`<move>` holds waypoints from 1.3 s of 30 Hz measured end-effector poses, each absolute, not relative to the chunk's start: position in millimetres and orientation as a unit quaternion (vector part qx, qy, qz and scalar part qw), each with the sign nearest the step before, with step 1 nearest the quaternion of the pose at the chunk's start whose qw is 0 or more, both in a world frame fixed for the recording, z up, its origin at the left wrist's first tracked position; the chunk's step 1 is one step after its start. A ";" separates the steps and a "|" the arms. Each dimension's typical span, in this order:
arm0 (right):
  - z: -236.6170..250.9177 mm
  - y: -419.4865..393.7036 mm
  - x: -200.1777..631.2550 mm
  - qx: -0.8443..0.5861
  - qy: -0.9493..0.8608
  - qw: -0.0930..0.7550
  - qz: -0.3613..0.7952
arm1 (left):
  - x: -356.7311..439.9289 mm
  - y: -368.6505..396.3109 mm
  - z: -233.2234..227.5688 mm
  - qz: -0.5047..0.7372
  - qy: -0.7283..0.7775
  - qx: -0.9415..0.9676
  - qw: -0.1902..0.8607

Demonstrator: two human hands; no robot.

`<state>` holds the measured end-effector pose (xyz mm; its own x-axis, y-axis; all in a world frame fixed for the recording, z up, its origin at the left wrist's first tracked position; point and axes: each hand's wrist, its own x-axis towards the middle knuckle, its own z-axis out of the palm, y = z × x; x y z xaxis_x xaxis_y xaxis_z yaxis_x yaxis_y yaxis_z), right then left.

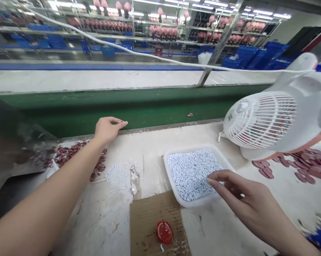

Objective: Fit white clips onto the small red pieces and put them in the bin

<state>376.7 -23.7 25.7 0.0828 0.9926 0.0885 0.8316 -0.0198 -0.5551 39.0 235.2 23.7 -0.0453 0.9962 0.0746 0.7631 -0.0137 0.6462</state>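
Note:
My left hand [108,128] reaches over the table's far edge beside the green conveyor belt [160,110]. Thumb and finger are pinched on something small and pale that I cannot make out. Over the right rim of a white plastic tray [168,174] is my right hand [242,199], its fingertips pressed together; whatever they hold, if anything, is too small to name. Small white-blue pieces [191,170] fill the tray. On a brown cardboard sheet [143,224] in front lies a glossy red blob [164,232], with one white piece beside it.
At right a white fan [262,117] stands near flat reddish ovals [307,163]. Small dark-red pieces [72,153] are heaped at left, near scattered white bits [119,177]. A white cable [150,55] and a metal post [219,46] cross behind the belt.

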 end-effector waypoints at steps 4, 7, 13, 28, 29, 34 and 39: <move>3.0 13.9 401.9 -0.686 -0.709 0.112 0.121 | 41.7 290.7 7.4 0.186 0.725 0.636 0.189; -11.4 35.7 409.9 -0.667 -0.734 0.045 0.116 | 29.3 280.3 12.5 0.172 0.721 0.653 0.155; -9.2 52.7 415.1 -0.677 -0.725 -0.039 0.124 | -48.5 111.2 61.0 0.223 0.660 0.712 0.088; 14.9 48.4 404.1 -0.659 -0.743 -0.006 0.121 | -112.3 -79.1 -9.1 0.143 0.499 0.849 0.097; 14.3 47.5 404.2 -0.659 -0.742 -0.003 0.124 | -109.7 -79.2 -9.8 0.150 0.496 0.849 0.105; 9.1 46.7 405.6 -0.660 -0.738 0.015 0.143 | -86.9 -75.6 -18.0 0.214 0.496 0.829 0.143; 19.7 42.5 407.7 -0.667 -0.723 0.060 0.168 | -76.7 -64.6 -18.8 0.217 0.505 0.814 0.185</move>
<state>407.7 42.5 19.7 -0.1028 0.9853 -0.1362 0.9448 0.0539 -0.3231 -76.7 -64.6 -18.8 0.3953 0.9034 0.1661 0.7430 -0.4207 0.5206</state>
